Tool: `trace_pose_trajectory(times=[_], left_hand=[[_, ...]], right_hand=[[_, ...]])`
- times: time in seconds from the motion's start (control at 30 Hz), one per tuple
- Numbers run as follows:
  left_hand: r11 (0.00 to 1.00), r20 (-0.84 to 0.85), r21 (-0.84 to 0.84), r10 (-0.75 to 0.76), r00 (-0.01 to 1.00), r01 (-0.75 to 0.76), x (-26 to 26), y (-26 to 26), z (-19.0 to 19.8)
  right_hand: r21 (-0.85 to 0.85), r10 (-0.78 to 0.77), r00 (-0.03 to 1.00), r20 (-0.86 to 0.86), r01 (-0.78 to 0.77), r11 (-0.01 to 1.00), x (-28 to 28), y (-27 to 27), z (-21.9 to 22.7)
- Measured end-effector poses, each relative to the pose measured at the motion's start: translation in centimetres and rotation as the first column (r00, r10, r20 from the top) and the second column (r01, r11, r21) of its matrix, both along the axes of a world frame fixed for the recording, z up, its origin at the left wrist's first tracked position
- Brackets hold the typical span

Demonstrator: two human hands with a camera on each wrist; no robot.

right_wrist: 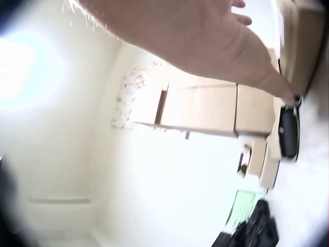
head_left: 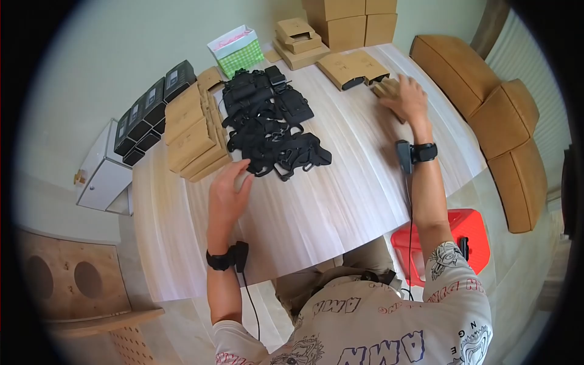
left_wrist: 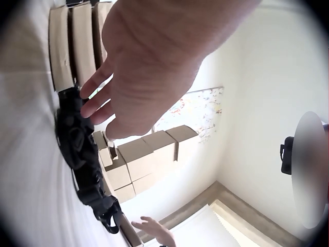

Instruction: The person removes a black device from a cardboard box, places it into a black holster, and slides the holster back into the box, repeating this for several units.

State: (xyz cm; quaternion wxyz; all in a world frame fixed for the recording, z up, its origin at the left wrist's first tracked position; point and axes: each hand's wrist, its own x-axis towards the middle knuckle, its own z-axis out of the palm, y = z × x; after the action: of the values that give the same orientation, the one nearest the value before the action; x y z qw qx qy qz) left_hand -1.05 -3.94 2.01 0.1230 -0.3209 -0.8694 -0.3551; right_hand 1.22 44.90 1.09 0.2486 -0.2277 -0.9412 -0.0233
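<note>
My left hand (head_left: pixel 228 191) is held over the table at the near end of a pile of black strap harnesses (head_left: pixel 277 146), its fingers loosely extended and holding nothing. Its fingertips overlap the harnesses' edge in the left wrist view, where black webbing (left_wrist: pixel 77 134) shows beside them. At the far right, my right hand (head_left: pixel 410 100) reaches over a small brown cardboard box (head_left: pixel 384 89), thumb and fingers spread. Seen from the right wrist, the thumb stretches straight toward a box (right_wrist: pixel 303 46). Just left of that hand lie flat cardboard boxes (head_left: pixel 350 68) with black items showing in their open ends.
Stacked brown boxes (head_left: pixel 191 134) and black boxes (head_left: pixel 146 109) line the table's left side. At the back stand a green checked bag (head_left: pixel 240 58) and tall cartons (head_left: pixel 347 27). A tan sofa (head_left: pixel 493 115) borders the right side; a red stool (head_left: pixel 477 234) is below.
</note>
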Motion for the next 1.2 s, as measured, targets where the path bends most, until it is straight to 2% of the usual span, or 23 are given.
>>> trace_pose_trajectory(times=[0.03,0.07,0.1,0.13,0.17,0.23,0.33,0.37,0.43,0.5,0.57,0.6,0.67,0.7,0.77,0.83,0.9,0.93,0.97,1.03,1.1,1.17,1.2], left_hand=[[1.000,0.021,0.000,-0.017,1.000,0.017,-0.1,0.3,-0.3],[0.999,0.045,-0.002,-0.033,0.998,0.033,0.0,0.6,-0.6],[1.000,0.048,-0.003,-0.024,0.999,0.024,0.1,0.8,-0.9],[0.998,0.077,0.043,-0.050,0.996,0.047,0.3,1.0,-1.1],[0.994,0.102,0.090,-0.075,0.992,0.066,0.3,1.2,-1.1],[0.993,0.113,0.094,-0.087,0.990,0.076,0.7,1.6,-0.8],[0.984,0.141,0.134,-0.133,0.981,0.114,1.8,2.5,-0.5],[0.975,0.157,0.174,-0.164,0.974,0.136,2.0,2.9,-0.4],[0.975,0.118,0.156,-0.180,0.977,0.161,2.6,3.4,-0.1],[0.972,0.083,0.137,-0.201,0.976,0.188,3.0,3.7,-0.1],[0.972,0.043,-0.111,-0.202,0.978,0.206,3.4,3.8,-0.8],[0.975,0.038,-0.087,-0.202,0.979,0.205,3.2,3.9,-1.3],[0.982,0.022,-0.073,-0.172,0.985,0.174,2.5,3.3,-1.9],[0.988,0.004,-0.059,-0.144,0.990,0.144,2.3,2.9,-1.9],[0.996,-0.016,-0.040,-0.086,0.996,0.086,1.8,2.0,-1.3],[0.999,-0.041,-0.026,-0.038,0.998,0.037,1.7,1.6,-0.8],[0.999,-0.099,-0.019,-0.038,0.994,0.036,1.5,1.5,-0.6],[0.999,-0.097,-0.020,-0.042,0.994,0.040,1.5,1.6,-0.7],[0.998,-0.088,-0.012,-0.070,0.994,0.069,1.5,1.8,-0.8],[0.995,-0.079,-0.007,-0.099,0.992,0.099,1.5,2.0,-1.1],[0.987,-0.104,-0.053,-0.158,0.982,0.153,1.6,2.1,-1.3],[0.985,-0.091,-0.048,-0.167,0.982,0.163,1.6,2.1,-1.7],[0.984,-0.079,-0.042,-0.173,0.982,0.171,1.6,2.2,-1.7]], right_hand=[[0.041,-0.128,0.989,0.080,0.125,0.991,0.8,0.9,-0.7],[0.041,-0.124,0.989,0.082,0.121,0.992,1.0,2.6,-0.5],[-0.286,-0.072,0.964,0.256,0.147,0.947,0.9,4.0,0.5],[-0.572,0.042,0.916,0.398,0.212,0.792,0.5,4.2,1.6],[-0.576,0.059,0.916,0.397,0.198,0.793,0.3,3.6,1.9],[-0.689,0.359,0.928,0.101,-0.195,0.698,1.2,1.4,3.0],[-0.631,0.728,0.684,-0.055,-0.589,0.506,0.7,-5.6,4.1],[-0.392,0.840,0.519,-0.156,-0.813,0.430,0.4,-8.5,2.8],[-0.252,0.925,0.356,-0.136,-0.915,0.315,1.4,-14.8,3.0],[-0.193,0.940,0.341,-0.024,-0.924,0.330,3.2,-19.0,2.7],[-0.075,0.960,0.281,0.013,-0.957,0.281,4.0,-21.0,1.9],[-0.077,0.960,0.278,0.013,-0.957,0.278,3.9,-21.0,1.8],[-0.154,0.961,0.238,-0.142,-0.964,0.216,3.3,-20.8,1.6],[-0.159,0.963,0.232,-0.140,-0.965,0.209,2.9,-20.4,1.7],[-0.289,0.820,0.372,-0.435,-0.920,0.264,1.5,-18.4,2.1],[-0.260,0.767,0.378,-0.519,-0.924,0.280,0.3,-17.0,1.5],[-0.747,0.682,0.554,-0.477,-0.664,0.018,0.3,-16.4,1.1],[-0.815,0.681,0.560,-0.471,-0.573,-0.093,0.6,-16.9,0.9],[-0.816,0.678,0.564,-0.471,-0.571,-0.092,0.8,-17.3,0.6],[-0.840,0.777,0.461,-0.428,-0.519,-0.155,1.1,-18.3,-0.1],[-0.834,0.788,0.446,-0.425,-0.532,-0.149,1.2,-19.1,-1.0],[-0.840,0.801,0.492,-0.341,-0.541,-0.025,0.7,-19.1,-2.6],[-0.841,0.800,0.494,-0.341,-0.541,-0.024,0.7,-19.2,-2.7]])
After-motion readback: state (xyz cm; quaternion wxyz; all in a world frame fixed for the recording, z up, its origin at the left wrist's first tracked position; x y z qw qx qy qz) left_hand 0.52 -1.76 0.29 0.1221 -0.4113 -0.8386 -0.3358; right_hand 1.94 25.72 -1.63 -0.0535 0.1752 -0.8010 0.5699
